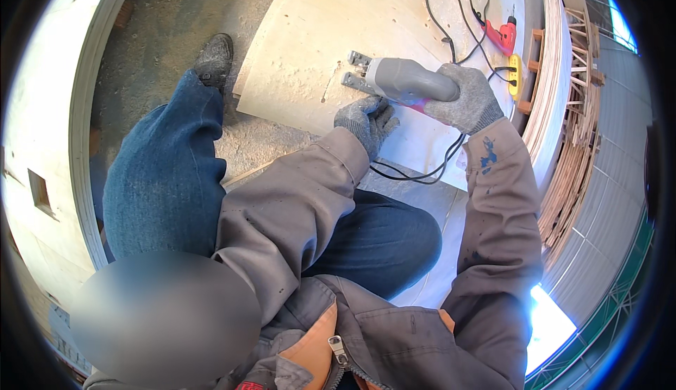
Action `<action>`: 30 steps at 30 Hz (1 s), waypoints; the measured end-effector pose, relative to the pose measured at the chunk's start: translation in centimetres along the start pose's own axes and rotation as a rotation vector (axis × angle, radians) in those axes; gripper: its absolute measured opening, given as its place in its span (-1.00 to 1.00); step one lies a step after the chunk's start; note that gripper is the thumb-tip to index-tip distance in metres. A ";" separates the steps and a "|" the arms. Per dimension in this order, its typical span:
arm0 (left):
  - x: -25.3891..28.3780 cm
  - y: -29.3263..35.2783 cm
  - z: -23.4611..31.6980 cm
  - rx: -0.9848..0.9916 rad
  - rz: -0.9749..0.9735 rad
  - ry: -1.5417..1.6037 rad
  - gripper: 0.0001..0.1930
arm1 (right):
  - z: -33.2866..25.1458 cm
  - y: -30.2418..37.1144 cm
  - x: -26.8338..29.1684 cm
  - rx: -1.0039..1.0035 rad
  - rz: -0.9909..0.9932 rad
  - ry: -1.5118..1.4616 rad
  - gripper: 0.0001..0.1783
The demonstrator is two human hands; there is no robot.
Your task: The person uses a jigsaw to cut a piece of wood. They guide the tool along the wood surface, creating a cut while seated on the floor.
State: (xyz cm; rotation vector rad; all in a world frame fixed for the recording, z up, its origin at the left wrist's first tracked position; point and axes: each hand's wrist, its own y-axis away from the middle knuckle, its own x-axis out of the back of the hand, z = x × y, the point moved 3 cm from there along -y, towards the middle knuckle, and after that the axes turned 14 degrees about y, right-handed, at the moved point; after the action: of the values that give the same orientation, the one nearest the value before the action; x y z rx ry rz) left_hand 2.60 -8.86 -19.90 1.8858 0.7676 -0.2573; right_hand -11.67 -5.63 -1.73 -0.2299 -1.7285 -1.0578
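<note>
A grey jigsaw [401, 79] stands on a large plywood sheet [310, 45], its forked metal base plate pointing left. Gripping the rear of its body is my right hand [468, 98], in a grey knit glove. My left hand [367, 122], gloved alike, rests by the sheet's near edge, just below the front of the jigsaw. Its fingers are loosely bent and apart, with nothing visible in them; whether they touch the tool I cannot tell. Sawdust and a short dark line [325, 91] mark the wood ahead of the base plate. The blade is hard to make out.
A black cord [415, 179] loops below the jigsaw. Farther right lie a red drill [503, 36] and a yellow power strip [515, 77] with more cable. Stacked boards [549, 94] line the right side. A thick plywood panel [42, 129] stands at left, beside my boot [215, 59].
</note>
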 end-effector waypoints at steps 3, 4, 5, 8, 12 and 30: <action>-0.1 0.0 -0.1 0.003 -0.007 -0.002 -0.68 | -0.1 0.0 0.2 -0.026 -0.024 0.003 -0.54; -0.1 0.0 0.1 -0.001 -0.009 -0.003 -0.68 | -0.2 -0.1 0.1 -0.021 -0.023 0.003 -0.54; -0.1 0.0 0.2 -0.002 -0.005 -0.007 -0.68 | -0.3 -0.2 0.1 -0.017 -0.023 0.002 -0.54; -0.1 0.1 0.5 -0.003 0.008 -0.007 -0.68 | -0.6 -0.3 0.2 -0.028 -0.034 -0.006 -0.54; -0.2 0.3 0.6 -0.007 0.011 0.018 -0.68 | -0.7 -0.4 0.3 -0.012 -0.028 0.014 -0.54; -0.1 0.1 1.6 0.012 -0.015 0.051 -0.68 | -1.6 -1.1 0.3 0.015 0.011 0.028 -0.55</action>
State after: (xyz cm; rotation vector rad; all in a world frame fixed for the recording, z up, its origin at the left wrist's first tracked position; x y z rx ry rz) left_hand 2.85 -10.33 -20.45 1.9053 0.8162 -0.2245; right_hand -11.41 -7.58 -1.98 -0.2144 -1.7074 -1.0354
